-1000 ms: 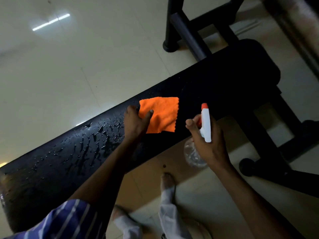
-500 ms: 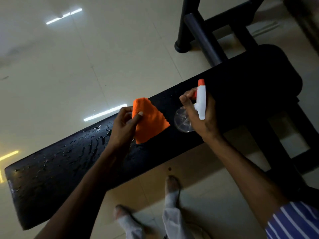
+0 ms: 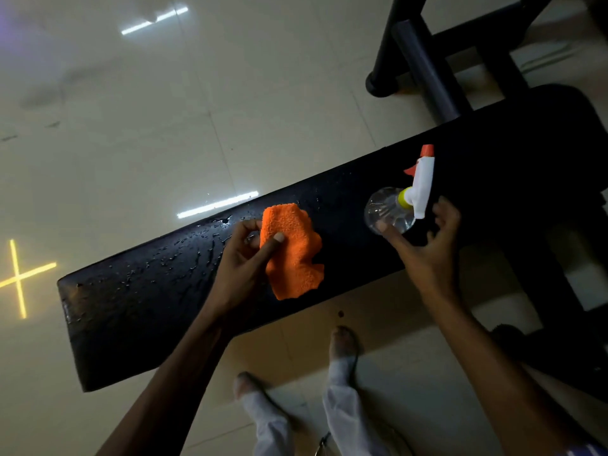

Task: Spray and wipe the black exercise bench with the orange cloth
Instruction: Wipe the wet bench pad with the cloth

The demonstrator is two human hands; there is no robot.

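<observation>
The right hand (image 3: 427, 255) has let go of the spray bottle (image 3: 399, 204), which now stands on the desk (image 3: 164, 291); its fingers (image 3: 388, 233) spread beside it. The left hand (image 3: 245, 261) has bunched the orange cloth (image 3: 292, 251).

A long black bench (image 3: 138, 311) runs slantwise over the pale tiled floor (image 3: 131, 126), wet with droplets (image 3: 184, 258) at its left, a spray bottle (image 3: 399, 205) standing on it

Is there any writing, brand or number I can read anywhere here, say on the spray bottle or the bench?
None can be read.
Spray bottle: clear body, white and orange head, no label visible.
Orange cloth: plain.
Black bench: only water droplets, no lettering.
</observation>
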